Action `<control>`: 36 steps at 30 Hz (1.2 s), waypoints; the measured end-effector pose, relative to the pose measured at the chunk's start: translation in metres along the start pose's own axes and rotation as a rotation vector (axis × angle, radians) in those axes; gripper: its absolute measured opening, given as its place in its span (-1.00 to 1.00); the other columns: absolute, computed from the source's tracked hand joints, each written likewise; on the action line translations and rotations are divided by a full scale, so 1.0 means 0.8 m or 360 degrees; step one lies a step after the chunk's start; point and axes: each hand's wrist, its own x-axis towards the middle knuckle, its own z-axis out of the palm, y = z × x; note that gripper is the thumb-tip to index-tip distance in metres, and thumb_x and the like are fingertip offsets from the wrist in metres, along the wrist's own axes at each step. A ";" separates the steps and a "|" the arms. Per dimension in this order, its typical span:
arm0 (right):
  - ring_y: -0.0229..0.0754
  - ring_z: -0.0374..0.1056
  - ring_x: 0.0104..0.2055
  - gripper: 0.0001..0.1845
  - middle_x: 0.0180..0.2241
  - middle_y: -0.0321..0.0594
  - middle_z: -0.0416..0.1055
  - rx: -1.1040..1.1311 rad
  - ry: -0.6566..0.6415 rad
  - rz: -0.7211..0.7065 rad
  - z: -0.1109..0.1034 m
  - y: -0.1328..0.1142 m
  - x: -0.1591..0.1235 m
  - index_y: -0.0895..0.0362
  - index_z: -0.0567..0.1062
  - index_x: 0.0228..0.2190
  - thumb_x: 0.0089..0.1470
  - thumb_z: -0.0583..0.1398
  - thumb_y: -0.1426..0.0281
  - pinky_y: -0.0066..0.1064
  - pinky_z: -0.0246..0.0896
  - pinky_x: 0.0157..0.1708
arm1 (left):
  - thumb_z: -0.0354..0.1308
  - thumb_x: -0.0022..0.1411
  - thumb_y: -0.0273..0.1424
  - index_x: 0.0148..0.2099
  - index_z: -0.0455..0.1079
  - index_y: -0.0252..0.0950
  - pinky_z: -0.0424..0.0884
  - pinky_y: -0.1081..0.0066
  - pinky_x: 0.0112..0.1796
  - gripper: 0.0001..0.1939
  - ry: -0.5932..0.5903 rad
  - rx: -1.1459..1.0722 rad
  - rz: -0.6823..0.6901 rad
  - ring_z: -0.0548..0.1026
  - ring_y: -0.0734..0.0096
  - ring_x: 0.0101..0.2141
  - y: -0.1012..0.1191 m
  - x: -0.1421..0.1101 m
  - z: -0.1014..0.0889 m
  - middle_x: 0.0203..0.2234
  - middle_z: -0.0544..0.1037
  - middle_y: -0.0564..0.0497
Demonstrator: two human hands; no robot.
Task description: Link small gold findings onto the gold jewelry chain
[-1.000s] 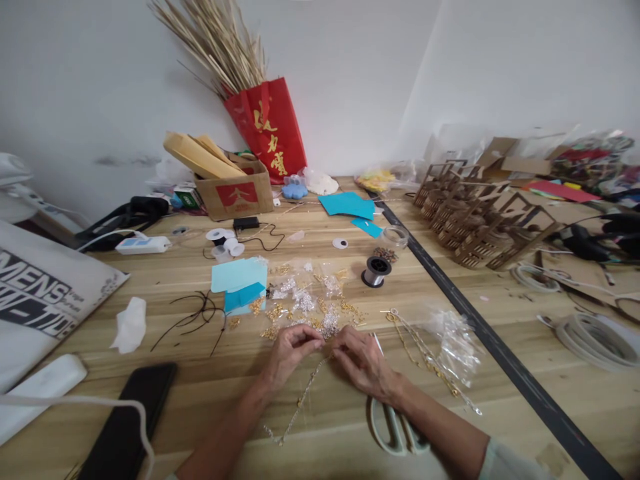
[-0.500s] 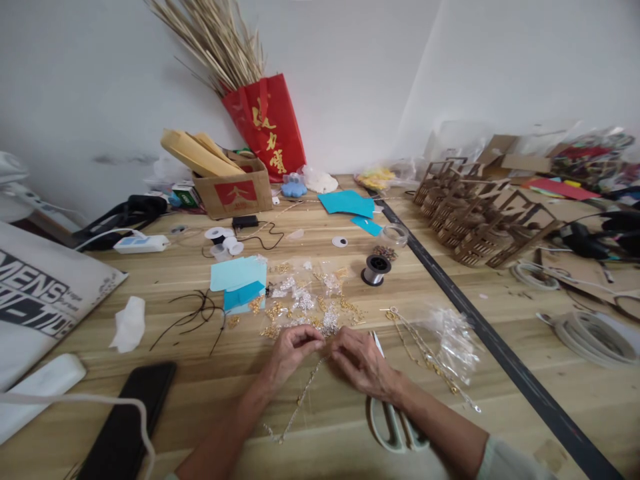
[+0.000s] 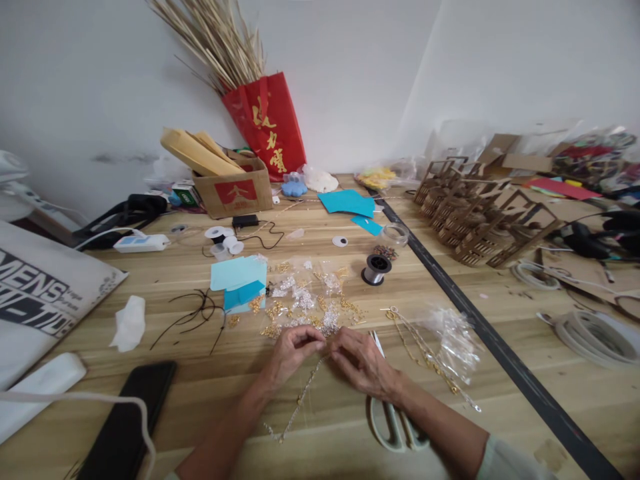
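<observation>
My left hand [image 3: 291, 353] and my right hand [image 3: 363, 363] meet fingertip to fingertip low in the middle of the wooden table [image 3: 320, 440]. Both pinch the upper end of a thin beaded chain [image 3: 297, 403] that trails down toward me across the wood. Just beyond my fingers lies a scatter of small gold and silver charms [image 3: 310, 303] on clear plastic. White-handled scissors [image 3: 395, 427] lie under my right wrist.
A black phone [image 3: 125, 427] lies at lower left, a white tissue [image 3: 130, 323] and black cords [image 3: 195, 313] left of the charms. Blue paper [image 3: 239, 279], a wire spool [image 3: 376, 269], gold chains on plastic [image 3: 435, 350], a cardboard box [image 3: 234, 190], a red bag [image 3: 267, 127] and wooden frames [image 3: 480, 213] stand farther back.
Nothing has visibly changed; both hands stay pinched at the chain's end with only tiny finger shifts.
</observation>
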 end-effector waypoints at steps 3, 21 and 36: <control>-0.22 0.28 -0.40 -0.90 -0.41 -0.20 0.38 0.0011 -0.0006 0.0013 0.000 0.000 -0.001 0.12 0.36 -0.35 0.18 0.06 0.50 -0.42 0.18 -0.40 | 0.28 0.00 -0.40 -0.42 0.49 -0.36 0.34 0.46 -0.33 -0.89 -0.0017 0.0001 0.0017 0.44 0.41 -0.42 0.000 0.000 -0.001 -0.51 0.53 0.01; -0.23 0.27 -0.42 -0.90 -0.43 -0.22 0.36 0.0000 0.0022 0.0006 0.001 0.001 -0.001 0.11 0.35 -0.35 0.18 0.06 0.50 -0.43 0.16 -0.42 | 0.31 -0.02 -0.34 -0.43 0.48 -0.36 0.32 0.44 -0.34 -0.83 -0.0043 0.0042 0.0055 0.43 0.40 -0.43 -0.002 0.001 -0.001 -0.52 0.52 0.00; -0.24 0.28 -0.42 -0.90 -0.43 -0.22 0.36 0.0009 0.0083 0.0019 0.005 0.006 -0.003 0.11 0.35 -0.36 0.20 0.06 0.48 -0.44 0.16 -0.44 | 0.32 -0.03 -0.34 -0.42 0.50 -0.36 0.35 0.44 -0.33 -0.83 -0.0085 0.0016 0.0046 0.45 0.40 -0.42 -0.002 -0.001 0.000 -0.50 0.55 -0.01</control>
